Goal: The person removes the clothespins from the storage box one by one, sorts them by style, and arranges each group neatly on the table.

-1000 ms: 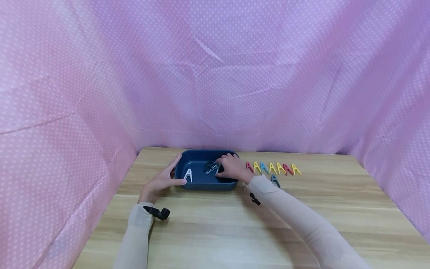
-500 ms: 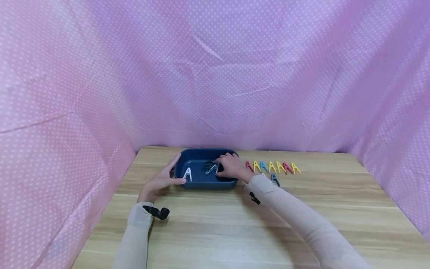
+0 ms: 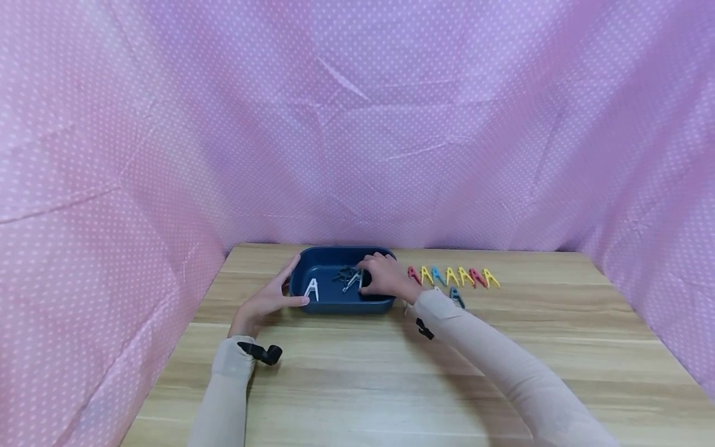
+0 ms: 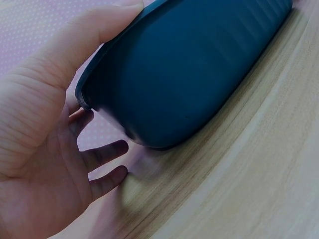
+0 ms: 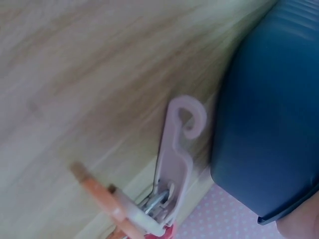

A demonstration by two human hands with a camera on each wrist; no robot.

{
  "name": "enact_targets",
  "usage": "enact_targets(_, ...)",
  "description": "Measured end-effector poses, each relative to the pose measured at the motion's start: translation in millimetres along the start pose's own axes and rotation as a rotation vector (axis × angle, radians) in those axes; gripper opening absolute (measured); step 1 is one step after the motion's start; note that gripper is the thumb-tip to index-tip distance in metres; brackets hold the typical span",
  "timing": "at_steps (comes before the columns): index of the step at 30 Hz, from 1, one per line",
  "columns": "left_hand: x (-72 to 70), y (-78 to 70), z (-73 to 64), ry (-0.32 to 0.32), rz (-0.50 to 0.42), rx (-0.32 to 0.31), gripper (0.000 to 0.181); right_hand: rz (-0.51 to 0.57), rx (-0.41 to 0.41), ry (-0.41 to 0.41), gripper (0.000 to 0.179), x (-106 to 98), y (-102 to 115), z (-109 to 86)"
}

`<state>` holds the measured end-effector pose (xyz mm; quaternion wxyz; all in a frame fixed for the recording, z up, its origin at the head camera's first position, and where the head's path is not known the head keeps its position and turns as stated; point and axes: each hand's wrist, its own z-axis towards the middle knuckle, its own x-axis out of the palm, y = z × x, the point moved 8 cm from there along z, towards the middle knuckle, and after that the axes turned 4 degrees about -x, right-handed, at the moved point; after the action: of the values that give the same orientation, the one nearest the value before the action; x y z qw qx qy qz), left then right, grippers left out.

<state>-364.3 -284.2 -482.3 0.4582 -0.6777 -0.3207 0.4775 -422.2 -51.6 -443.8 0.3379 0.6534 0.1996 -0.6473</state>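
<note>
A dark blue plastic basin [image 3: 335, 308] stands near the table's back edge. My left hand [image 3: 270, 298] holds its left end, thumb on the near rim; in the left wrist view the other fingers spread outside the wall [image 4: 184, 84]. Inside, a white clothes peg [image 3: 313, 288] lies at the left, touching or close to the thumb. My right hand [image 3: 385, 276] reaches in over the right end, fingers bent down beside a grey-white peg [image 3: 352, 281] and some dark pegs [image 3: 342, 274]. Whether those fingers pinch a peg, I cannot tell.
Right of the basin, red, yellow and blue pegs [image 3: 451, 277] stand in a row. A dark blue-grey peg [image 3: 457, 297] lies before them. Close by the basin's wall, the right wrist view shows a pale hooked peg [image 5: 174, 154] and a blurred orange piece [image 5: 107, 201].
Both hands stay where they were. Inside the basin, the dark and grey-white pegs by the right fingers have shifted slightly, the dark ones spreading to the left.
</note>
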Motion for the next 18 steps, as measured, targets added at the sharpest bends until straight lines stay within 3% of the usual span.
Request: enact_targets(18,-0.3,-1.8,-0.7,0.007,0.007,0.017,0.111,0.120,-0.031,-0.104,0.053,-7.4,-1.1,-2.1)
